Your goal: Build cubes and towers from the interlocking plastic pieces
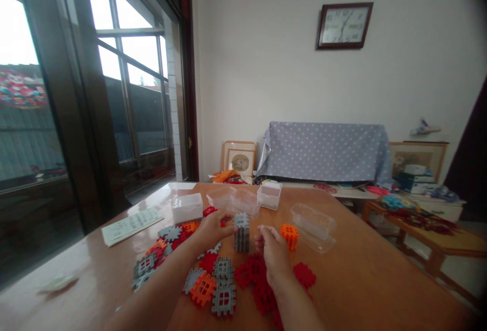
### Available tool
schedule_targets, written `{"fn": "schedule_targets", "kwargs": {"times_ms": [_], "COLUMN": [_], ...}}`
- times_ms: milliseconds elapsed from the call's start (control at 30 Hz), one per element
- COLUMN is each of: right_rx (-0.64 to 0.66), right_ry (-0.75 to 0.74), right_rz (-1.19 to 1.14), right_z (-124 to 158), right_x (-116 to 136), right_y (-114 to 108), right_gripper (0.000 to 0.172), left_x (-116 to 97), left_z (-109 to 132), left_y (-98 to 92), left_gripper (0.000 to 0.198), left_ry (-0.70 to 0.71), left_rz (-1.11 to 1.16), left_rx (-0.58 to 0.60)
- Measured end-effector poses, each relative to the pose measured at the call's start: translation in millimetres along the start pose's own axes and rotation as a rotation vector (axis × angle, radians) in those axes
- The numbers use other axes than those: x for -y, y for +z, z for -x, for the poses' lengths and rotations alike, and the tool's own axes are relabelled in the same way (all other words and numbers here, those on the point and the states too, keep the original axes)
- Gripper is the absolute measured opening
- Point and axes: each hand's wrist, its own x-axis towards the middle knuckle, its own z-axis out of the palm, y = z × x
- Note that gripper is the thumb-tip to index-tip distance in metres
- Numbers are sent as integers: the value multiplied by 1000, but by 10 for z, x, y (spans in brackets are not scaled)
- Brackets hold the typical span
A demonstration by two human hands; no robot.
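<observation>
A stack of grey interlocking plastic tiles [241, 239] stands upright in the middle of the table. My left hand [216, 229] is at its left side, thumb and forefinger apart, the thumb at or very near the stack's edge. To the right of the stack, with a small gap, is my right hand [272, 250]. Its fingers are curled in and closed; whatever may be in them is hidden. Right of that hand stands a stack of orange tiles [289, 236]. Loose grey tiles [223, 298], an orange tile [203, 289] and red tiles [262, 290] lie nearer me, partly under my right forearm.
More mixed tiles [146, 262] lie beside my left forearm. Behind are a white box [187, 208], clear plastic trays [234, 200] and another white box [270, 195]. A clear container [314, 219] stands right, its lid next to it. Paper sheets [131, 224] lie left.
</observation>
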Motion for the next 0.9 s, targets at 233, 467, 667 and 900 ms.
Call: {"fn": "schedule_targets", "kwargs": {"times_ms": [233, 467, 667, 900], "right_rx": [12, -7, -14, -7], "right_ry": [61, 62, 68, 64], "right_rz": [-56, -83, -83, -45], "right_z": [-44, -26, -25, -38], "right_x": [-49, -8, -6, -35], "right_y": [-15, -17, -15, -19], "right_gripper": [25, 28, 31, 28], "left_x": [129, 149, 173, 4], "left_z": [-148, -201, -203, -76], "left_y": [56, 81, 80, 37], "left_gripper": [37, 37, 39, 39], "left_ry": [-35, -78, -93, -83], "left_rz": [38, 56, 77, 158], "left_rx": [114, 152, 166, 158]}}
